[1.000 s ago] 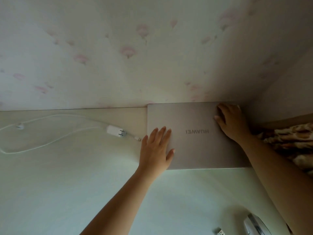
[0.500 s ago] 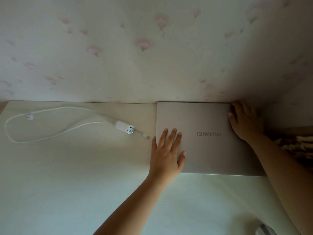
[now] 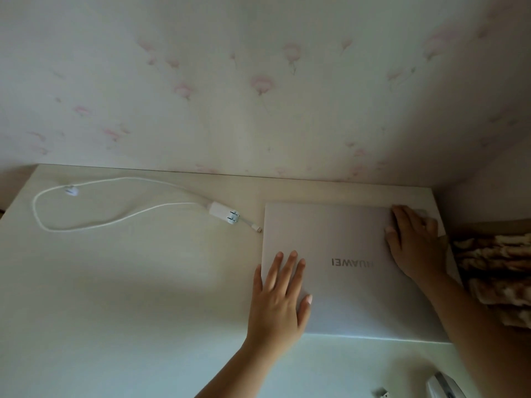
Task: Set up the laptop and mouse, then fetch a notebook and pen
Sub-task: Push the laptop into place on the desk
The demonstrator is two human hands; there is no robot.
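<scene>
A closed silver laptop [image 3: 342, 239] lies flat on the pale desk [image 3: 143, 282] at the right, a short gap from the wall, its logo upside down to me. My left hand [image 3: 280, 297] rests flat on the lid's near left corner, fingers spread. My right hand [image 3: 413, 242] lies on the lid's far right part, fingers reaching toward the back edge. A white mouse [image 3: 442, 387] shows partly at the bottom right edge, with a small USB dongle [image 3: 384, 394] left of it. No notebook or pen is in view.
A white charger plug [image 3: 225, 215] with a looped white cable [image 3: 86, 222] lies on the desk left of the laptop. Flowered wallpaper [image 3: 258, 81] rises behind the desk. Patterned fabric [image 3: 500, 271] sits past the desk's right edge.
The laptop has slid toward me, away from the wall, with both hands resting on its lid. The view has shifted, so the desk's left edge and the whole cable loop now show.
</scene>
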